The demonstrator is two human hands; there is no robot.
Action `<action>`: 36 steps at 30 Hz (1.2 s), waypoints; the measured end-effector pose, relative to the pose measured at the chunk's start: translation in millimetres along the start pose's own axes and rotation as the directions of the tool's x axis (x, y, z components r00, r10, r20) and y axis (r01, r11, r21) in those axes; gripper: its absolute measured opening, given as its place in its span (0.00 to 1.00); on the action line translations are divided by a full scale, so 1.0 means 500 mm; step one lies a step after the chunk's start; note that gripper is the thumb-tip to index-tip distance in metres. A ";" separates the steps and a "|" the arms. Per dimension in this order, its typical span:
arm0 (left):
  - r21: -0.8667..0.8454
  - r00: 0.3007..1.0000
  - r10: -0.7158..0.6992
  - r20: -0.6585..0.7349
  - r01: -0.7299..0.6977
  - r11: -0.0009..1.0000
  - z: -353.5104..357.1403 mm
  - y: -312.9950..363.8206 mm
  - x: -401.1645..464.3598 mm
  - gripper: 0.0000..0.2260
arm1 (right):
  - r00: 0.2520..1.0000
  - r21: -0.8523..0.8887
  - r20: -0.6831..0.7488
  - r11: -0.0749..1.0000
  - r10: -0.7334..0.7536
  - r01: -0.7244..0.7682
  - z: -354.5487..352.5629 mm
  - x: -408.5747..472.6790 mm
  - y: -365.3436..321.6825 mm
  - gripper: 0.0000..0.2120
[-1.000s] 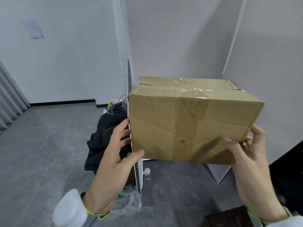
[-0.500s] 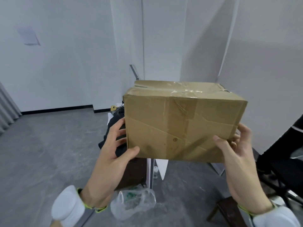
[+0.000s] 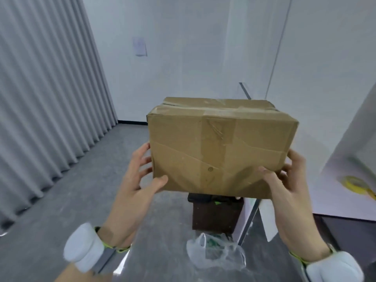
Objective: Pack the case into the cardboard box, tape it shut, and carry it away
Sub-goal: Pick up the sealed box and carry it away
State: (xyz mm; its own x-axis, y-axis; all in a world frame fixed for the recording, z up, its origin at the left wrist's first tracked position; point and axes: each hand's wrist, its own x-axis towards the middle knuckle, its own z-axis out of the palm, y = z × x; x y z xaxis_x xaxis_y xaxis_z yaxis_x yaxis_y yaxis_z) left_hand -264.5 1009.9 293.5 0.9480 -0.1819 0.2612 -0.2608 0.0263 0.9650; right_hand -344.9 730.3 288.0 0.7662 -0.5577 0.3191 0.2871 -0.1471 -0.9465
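A brown cardboard box [image 3: 219,145] hangs in the air in front of me, its top flaps closed and covered with clear tape. My left hand [image 3: 136,188] presses on its left end, thumb on the front face. My right hand [image 3: 284,188] grips the lower right corner, fingers wrapped behind. The case is not visible; the box is closed.
Below the box stands a dark brown stool [image 3: 217,216] with black items on it. A clear plastic bag [image 3: 215,251] lies on the grey floor. A roll of yellow tape [image 3: 354,183] sits on a pale surface at right. Grey curtains [image 3: 44,110] line the left wall.
My view has swung left: the curtains now fill the left side and the stool sits under the box. Both hands keep the same hold on the box.
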 end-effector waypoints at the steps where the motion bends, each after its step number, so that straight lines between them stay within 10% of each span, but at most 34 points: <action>1: 0.010 1.000 -0.004 -0.019 0.004 1.000 -0.019 -0.004 0.007 0.31 | 1.000 0.003 0.026 1.000 0.003 -0.003 0.026 0.007 0.006 0.28; 36: 0.091 0.937 -0.057 -0.346 0.094 0.991 -0.482 -0.283 0.885 0.32 | 0.928 0.016 0.362 0.995 0.086 -0.098 0.930 0.761 0.338 0.34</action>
State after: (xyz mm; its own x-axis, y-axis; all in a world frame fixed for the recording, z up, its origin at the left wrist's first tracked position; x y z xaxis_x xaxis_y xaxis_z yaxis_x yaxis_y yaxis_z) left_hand 235.6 1162.5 278.1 0.9657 0.1681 0.1977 -0.1864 -0.0807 0.9792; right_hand 262.8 873.1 271.5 0.9439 -0.2346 0.2324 0.2200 -0.0783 -0.9724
